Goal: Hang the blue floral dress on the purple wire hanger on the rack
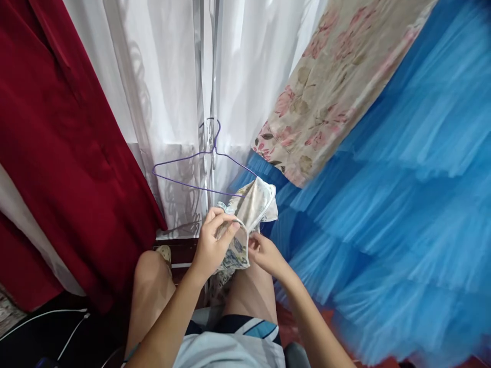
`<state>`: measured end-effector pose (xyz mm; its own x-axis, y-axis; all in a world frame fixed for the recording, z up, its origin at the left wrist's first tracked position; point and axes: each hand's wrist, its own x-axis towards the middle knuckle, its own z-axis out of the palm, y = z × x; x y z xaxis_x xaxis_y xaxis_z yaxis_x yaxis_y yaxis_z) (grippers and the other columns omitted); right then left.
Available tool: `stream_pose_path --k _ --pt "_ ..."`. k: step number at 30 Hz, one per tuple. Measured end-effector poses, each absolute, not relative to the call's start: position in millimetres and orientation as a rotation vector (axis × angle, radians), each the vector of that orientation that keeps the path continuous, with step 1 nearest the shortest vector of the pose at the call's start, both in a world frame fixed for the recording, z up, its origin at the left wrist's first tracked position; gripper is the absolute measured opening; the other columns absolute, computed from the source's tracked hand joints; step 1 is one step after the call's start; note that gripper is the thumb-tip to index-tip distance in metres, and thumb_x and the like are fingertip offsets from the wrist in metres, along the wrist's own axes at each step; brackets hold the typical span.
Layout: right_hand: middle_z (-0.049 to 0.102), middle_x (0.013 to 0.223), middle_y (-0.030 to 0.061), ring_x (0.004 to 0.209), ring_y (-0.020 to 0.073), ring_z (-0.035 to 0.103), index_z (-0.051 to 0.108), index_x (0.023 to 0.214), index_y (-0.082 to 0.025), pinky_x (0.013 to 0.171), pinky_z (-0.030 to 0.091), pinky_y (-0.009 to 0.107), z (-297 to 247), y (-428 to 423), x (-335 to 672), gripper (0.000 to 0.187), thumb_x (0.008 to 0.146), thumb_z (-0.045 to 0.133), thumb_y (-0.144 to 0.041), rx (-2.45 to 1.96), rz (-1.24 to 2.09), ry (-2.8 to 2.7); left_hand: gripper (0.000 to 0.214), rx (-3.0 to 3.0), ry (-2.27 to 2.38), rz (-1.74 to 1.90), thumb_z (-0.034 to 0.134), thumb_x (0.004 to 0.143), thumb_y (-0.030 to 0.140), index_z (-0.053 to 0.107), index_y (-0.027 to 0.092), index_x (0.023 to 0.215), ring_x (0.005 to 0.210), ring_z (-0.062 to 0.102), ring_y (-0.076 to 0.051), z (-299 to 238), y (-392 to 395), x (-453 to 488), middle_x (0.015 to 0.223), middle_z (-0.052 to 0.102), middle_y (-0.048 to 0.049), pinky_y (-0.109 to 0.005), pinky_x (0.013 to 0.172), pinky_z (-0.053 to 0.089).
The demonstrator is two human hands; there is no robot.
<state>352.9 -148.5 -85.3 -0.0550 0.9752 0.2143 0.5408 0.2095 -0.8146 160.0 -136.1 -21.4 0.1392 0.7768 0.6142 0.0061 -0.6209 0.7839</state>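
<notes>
A small light garment with a faded floral print and white edging (253, 202) hangs by one side on the right end of a purple wire hanger (180, 181). The hanger's hook is up by a pale vertical pole; its left arm is bare. My left hand (215, 237) pinches the garment's white edge between thumb and fingers. Close beside it, my right hand (265, 251) has its fingers bent together at the garment's lower right edge, gripping the cloth there. Part of the garment drapes down between my knees, and its lower end is partly hidden.
White curtains (164, 76) hang ahead, with a red curtain (69, 153) at the left. On the right are a beige floral cloth (310, 102) and a large blue ruffled tulle dress (402, 204). White cables (72, 327) lie at the lower left.
</notes>
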Motion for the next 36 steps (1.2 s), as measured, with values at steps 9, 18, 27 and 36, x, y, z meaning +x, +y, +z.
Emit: stream_pose_path --k 9,18,27,36 --pt "0.069 0.104 0.0063 0.1 0.0254 0.06 0.066 0.112 -0.019 0.095 0.046 0.04 -50.0 -190.0 332.5 0.035 0.078 0.068 -0.027 -0.963 1.424 -1.819 0.016 2.004 0.597 1.076 0.054 0.094 0.03 0.068 0.022 0.092 0.092 0.061 -0.019 -12.5 -148.5 179.5 0.093 0.066 -0.0038 -0.032 0.086 0.046" --pt "0.072 0.079 0.0098 0.085 0.0266 0.069 0.071 0.077 -0.018 0.084 0.05 0.038 -53.6 -184.4 363.2 0.04 0.074 0.06 -0.056 -0.871 1.843 -1.037 0.067 1.61 0.483 0.557 0.04 0.084 0.077 0.069 0.016 0.082 0.07 0.054 -0.017 -88.6 -128.5 152.3 0.075 0.062 -0.0051 -0.029 0.07 0.045" --pt "0.073 0.108 0.0125 0.09 0.0309 0.069 0.068 0.116 -0.019 0.076 0.052 0.037 -32.6 -178.2 372.1 0.061 0.058 0.082 -0.029 -0.916 1.623 -1.292 0.038 2.342 1.02 0.625 0.068 0.076 0.05 0.059 0.021 0.053 0.075 0.051 -0.021 -70.7 -89.4 32.7 0.061 0.053 -0.0019 -0.035 0.09 0.038" --pt "0.07 0.092 0.0068 0.068 0.0182 0.058 0.067 0.121 -0.017 0.059 0.044 0.027 -0.6 -97.5 378.8 0.05 0.072 0.068 -0.027 -1.168 0.666 -1.637 0.013 2.068 1.32 1.183 0.078 0.064 0.034 0.068 0.026 0.064 0.089 0.062 -0.027 6.0 -35.5 -48.8 0.075 0.068 -0.0033 -0.035 0.094 0.041"
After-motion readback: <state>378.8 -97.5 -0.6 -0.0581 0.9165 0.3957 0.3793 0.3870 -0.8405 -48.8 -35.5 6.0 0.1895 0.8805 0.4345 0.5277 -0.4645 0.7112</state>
